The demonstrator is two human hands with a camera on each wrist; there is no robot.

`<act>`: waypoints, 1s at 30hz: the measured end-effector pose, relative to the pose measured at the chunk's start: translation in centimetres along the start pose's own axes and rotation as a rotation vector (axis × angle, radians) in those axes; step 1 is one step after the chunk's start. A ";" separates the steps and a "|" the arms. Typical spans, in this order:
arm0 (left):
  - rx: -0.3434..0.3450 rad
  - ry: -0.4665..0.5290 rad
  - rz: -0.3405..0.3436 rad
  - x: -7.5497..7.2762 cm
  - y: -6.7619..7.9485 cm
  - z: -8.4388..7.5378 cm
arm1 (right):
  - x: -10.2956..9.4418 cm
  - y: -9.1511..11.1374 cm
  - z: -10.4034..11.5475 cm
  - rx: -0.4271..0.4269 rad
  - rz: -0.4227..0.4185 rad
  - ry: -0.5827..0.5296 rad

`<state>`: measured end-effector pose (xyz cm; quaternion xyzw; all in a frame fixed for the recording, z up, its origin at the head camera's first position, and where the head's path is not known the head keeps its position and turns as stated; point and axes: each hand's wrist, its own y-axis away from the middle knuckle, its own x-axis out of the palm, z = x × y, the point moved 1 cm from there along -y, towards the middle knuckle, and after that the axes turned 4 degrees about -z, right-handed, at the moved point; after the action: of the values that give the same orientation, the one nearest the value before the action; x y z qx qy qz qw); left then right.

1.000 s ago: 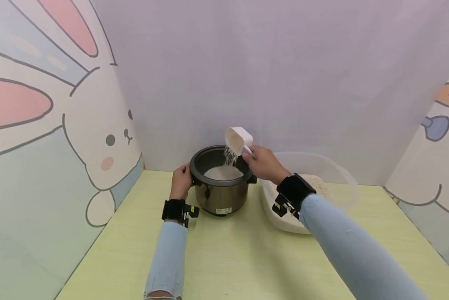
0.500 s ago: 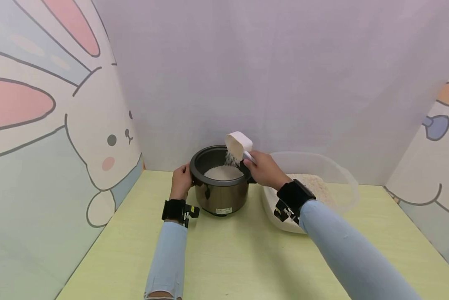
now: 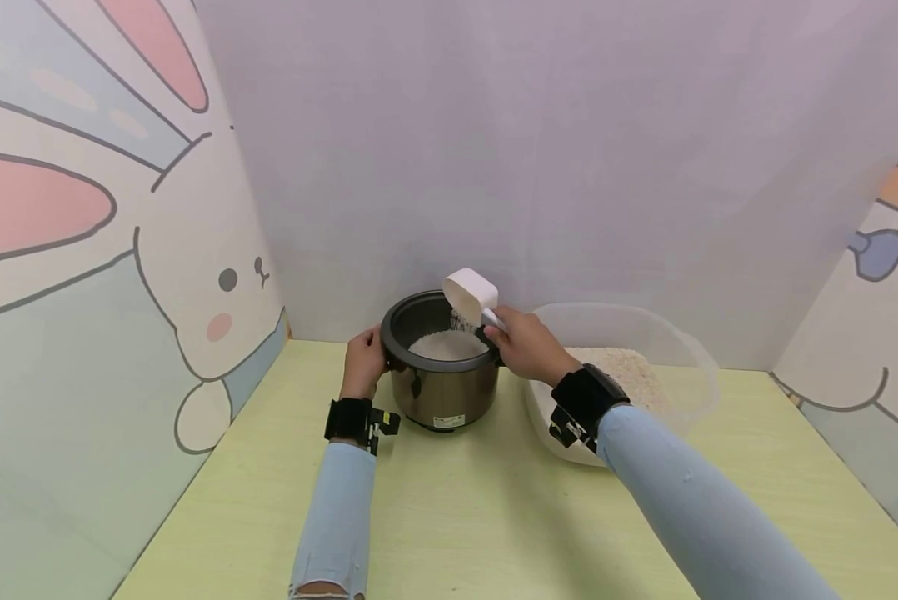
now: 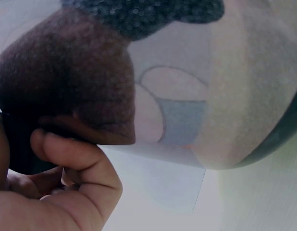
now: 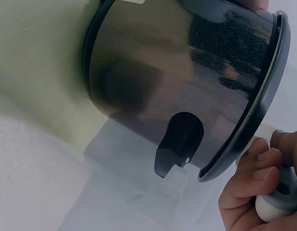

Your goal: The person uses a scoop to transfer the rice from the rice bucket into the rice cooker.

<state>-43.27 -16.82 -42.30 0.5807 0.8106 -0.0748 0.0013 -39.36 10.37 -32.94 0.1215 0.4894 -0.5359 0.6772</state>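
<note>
A dark, shiny rice cooker (image 3: 445, 396) without a lid stands at the back of the table, with white rice (image 3: 445, 344) inside. My left hand (image 3: 363, 364) holds its left side; in the left wrist view the fingers curl round a black side handle (image 4: 23, 149). Above the pot, my right hand (image 3: 527, 343) grips the handle of a white scoop (image 3: 475, 290). The scoop is tipped to the left and grains fall from it into the pot. In the right wrist view, fingers (image 5: 254, 183) wrap the handle's end, beside the pot's rim.
A translucent plastic tub (image 3: 707, 375) of rice (image 3: 629, 367) stands right of the cooker, partly behind my right forearm. Walls with rabbit drawings (image 3: 217, 333) flank the pale green table (image 3: 449, 517). A plain lilac backdrop (image 3: 419, 167) hangs behind.
The scoop and right hand have come down a little towards the pot, and the scoop has shifted slightly left. Fewer grains are falling. My left hand stays in place.
</note>
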 end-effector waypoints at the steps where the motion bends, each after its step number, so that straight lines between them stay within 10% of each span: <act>1: -0.001 0.000 0.000 0.0 0.0 0.0 | 0.0 0.0 0.0 0.002 0.004 0.005; 30: 0.022 0.025 0.002 -0.1 -0.2 0.1 | 0.4 1.2 0.0 -0.078 0.053 0.316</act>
<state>-43.38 -17.00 -42.38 0.5823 0.8092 -0.0764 -0.0150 -38.35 10.57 -33.65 0.1908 0.6068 -0.4727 0.6099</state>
